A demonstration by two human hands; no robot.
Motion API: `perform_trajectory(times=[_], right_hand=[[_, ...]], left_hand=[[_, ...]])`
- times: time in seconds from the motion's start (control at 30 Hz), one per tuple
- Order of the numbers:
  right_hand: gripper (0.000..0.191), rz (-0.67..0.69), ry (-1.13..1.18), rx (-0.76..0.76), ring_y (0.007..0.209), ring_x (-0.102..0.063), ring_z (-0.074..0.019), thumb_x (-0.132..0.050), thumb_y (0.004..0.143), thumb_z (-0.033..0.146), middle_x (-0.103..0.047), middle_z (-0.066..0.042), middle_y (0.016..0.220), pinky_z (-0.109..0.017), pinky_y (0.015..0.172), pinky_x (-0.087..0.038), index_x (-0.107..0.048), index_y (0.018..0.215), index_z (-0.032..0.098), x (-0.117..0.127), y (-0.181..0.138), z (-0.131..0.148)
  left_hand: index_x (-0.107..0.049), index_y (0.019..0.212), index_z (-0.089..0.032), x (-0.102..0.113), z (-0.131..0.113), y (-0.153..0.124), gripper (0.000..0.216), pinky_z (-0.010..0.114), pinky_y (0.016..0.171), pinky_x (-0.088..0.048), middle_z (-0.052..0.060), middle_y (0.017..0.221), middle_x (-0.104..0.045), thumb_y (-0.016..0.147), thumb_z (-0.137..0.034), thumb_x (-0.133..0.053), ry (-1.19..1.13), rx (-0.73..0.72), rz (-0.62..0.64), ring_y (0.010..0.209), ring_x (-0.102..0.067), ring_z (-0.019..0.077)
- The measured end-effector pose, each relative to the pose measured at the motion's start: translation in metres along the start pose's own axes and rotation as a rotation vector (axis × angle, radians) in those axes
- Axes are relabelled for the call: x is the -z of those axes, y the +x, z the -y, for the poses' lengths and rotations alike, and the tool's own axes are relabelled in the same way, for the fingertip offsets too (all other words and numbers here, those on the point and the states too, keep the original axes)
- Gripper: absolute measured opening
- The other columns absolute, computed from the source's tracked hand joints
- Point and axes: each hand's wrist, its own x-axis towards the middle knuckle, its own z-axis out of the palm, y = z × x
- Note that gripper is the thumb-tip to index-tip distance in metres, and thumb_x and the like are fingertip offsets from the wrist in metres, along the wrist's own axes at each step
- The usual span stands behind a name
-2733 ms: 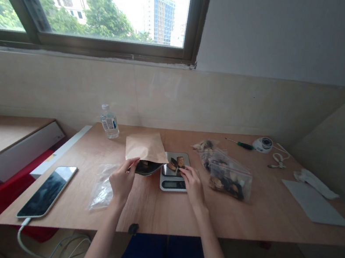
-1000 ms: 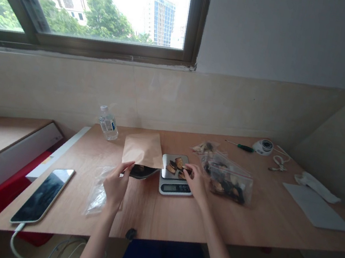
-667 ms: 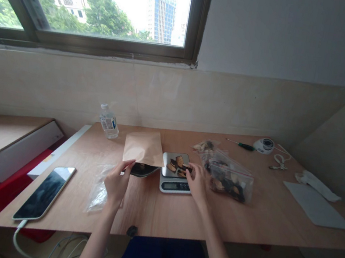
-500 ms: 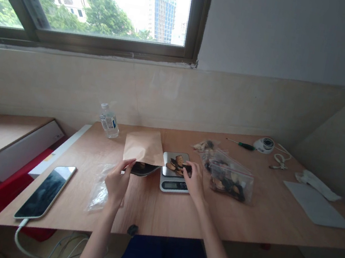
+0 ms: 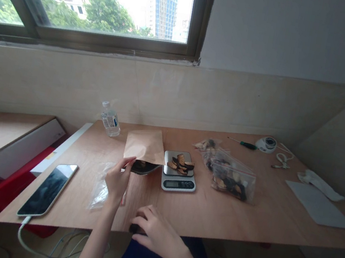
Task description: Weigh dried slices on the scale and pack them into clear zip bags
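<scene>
My left hand (image 5: 118, 178) pinches the mouth edge of a brown kraft paper bag (image 5: 146, 144) lying flat; its dark inside shows at the near opening. My right hand (image 5: 156, 230) is at the table's front edge, fingers curled round a small dark dried piece (image 5: 134, 228), partly hidden by them. Between the bag and the zip bags sits a digital kitchen scale (image 5: 178, 185). On its plate lies a small heap of brown, dark-edged dried slices (image 5: 181, 164). An empty-looking clear plastic bag (image 5: 100, 192) lies beneath and beside my left wrist.
Clear zip bags (image 5: 233, 182) of dried slices lie right of the scale. Further right are a green-handled screwdriver (image 5: 246, 145), a white dome camera (image 5: 266, 144) and white paper (image 5: 319, 206). On the left are a water bottle (image 5: 110, 121) and a phone (image 5: 48, 189) with a cable.
My right hand has left the slices on the scale and come down and left to the dark piece at the table's front edge. My left hand keeps its hold on the paper bag.
</scene>
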Motion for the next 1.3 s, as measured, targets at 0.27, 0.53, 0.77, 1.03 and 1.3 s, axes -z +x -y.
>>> perform_trajectory(times=[0.27, 0.53, 0.77, 1.03, 1.3], right_hand=[[0.016, -0.153, 0.165, -0.085, 0.093, -0.057, -0.0182, -0.061, 0.082, 0.015, -0.064, -0.002, 0.092, -0.030, 0.083, -0.049, -0.064, 0.095, 0.022, -0.005, 0.001, -0.019], [0.009, -0.478, 0.385, -0.269, 0.075, -0.061, -0.0155, -0.056, 0.082, 0.017, -0.064, -0.001, 0.081, -0.027, 0.068, -0.050, -0.064, 0.081, 0.020, 0.024, 0.007, -0.045], [0.010, -0.760, 0.216, -0.145, 0.077, -0.061, -0.0165, -0.055, 0.085, 0.019, -0.063, -0.003, 0.081, -0.029, 0.071, -0.051, -0.063, 0.079, 0.019, 0.057, 0.039, -0.036], [0.032, -0.512, -0.296, -0.131, 0.091, -0.062, -0.0260, -0.035, 0.086, 0.001, -0.065, -0.014, 0.097, -0.039, 0.076, -0.052, -0.063, 0.096, 0.014, 0.043, 0.078, -0.028], [0.030, -0.310, 0.099, 0.017, 0.090, -0.065, -0.0170, -0.042, 0.083, 0.002, -0.069, -0.004, 0.098, -0.028, 0.081, -0.050, -0.066, 0.093, 0.019, 0.059, 0.088, -0.039]], left_hand=[[-0.070, 0.092, -0.031, 0.004, -0.003, 0.002, 0.022, 0.022, 0.066, -0.043, -0.003, 0.083, -0.072, 0.083, -0.042, -0.054, -0.002, -0.001, 0.004, 0.075, -0.066, 0.0141], [-0.070, 0.091, -0.031, 0.007, -0.005, 0.005, 0.019, 0.022, 0.066, -0.043, -0.004, 0.083, -0.073, 0.082, -0.041, -0.056, -0.004, 0.033, 0.000, 0.077, -0.067, 0.0137], [-0.071, 0.091, -0.033, 0.013, -0.022, 0.003, 0.017, 0.021, 0.059, -0.041, -0.005, 0.076, -0.072, 0.081, -0.040, -0.059, 0.061, 0.049, 0.014, 0.071, -0.066, 0.0141], [-0.072, 0.089, -0.033, 0.017, -0.050, -0.002, 0.014, 0.020, 0.056, -0.038, -0.004, 0.076, -0.072, 0.080, -0.036, -0.061, 0.083, -0.039, 0.027, 0.069, -0.066, 0.0132], [-0.072, 0.089, -0.032, 0.014, -0.058, -0.011, 0.015, 0.020, 0.053, -0.035, -0.003, 0.076, -0.072, 0.080, -0.035, -0.061, 0.082, -0.028, 0.071, 0.065, -0.064, 0.0127]])
